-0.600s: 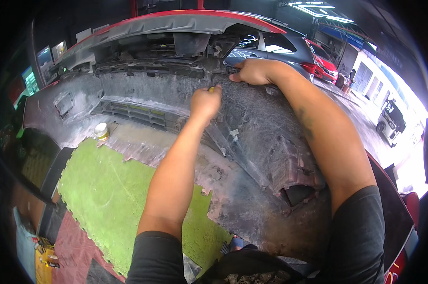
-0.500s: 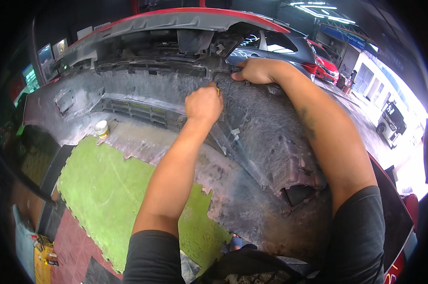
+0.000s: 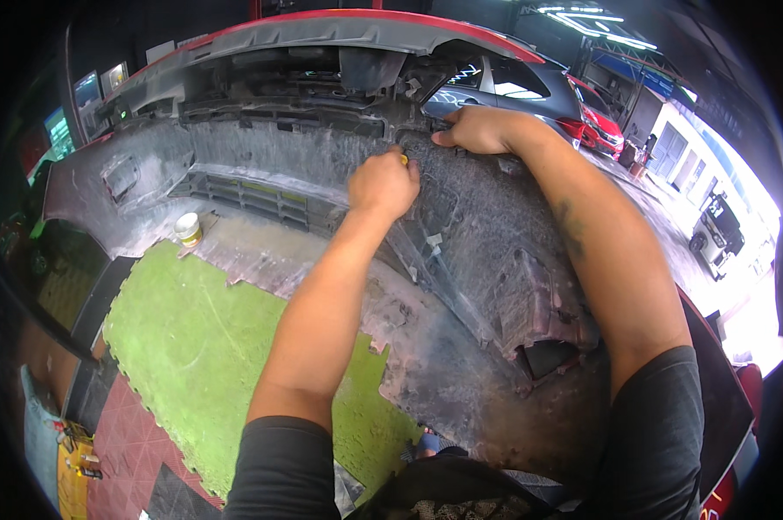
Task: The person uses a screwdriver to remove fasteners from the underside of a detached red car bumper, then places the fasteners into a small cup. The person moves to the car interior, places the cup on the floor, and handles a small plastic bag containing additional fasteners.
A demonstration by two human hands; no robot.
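Left hand (image 3: 381,185) clenched round mostly hidden yellow object (image 3: 404,159); right hand (image 3: 480,131) at bumper (image 3: 487,212), grip unclear.

Tub (image 3: 187,228) on bumper (image 3: 495,212), left of left hand (image 3: 384,184); car (image 3: 530,97) behind right hand (image 3: 480,130).

Scuffed green mat (image 3: 192,347) spread wide down here, red tiles (image 3: 127,438) right alongside at lower left! Up top, white strip lights (image 3: 595,24) blaze under the roof; bright panes (image 3: 60,134) glow on the left; and daylight floods the pale floor (image 3: 656,204) and white wall (image 3: 682,152) at right!
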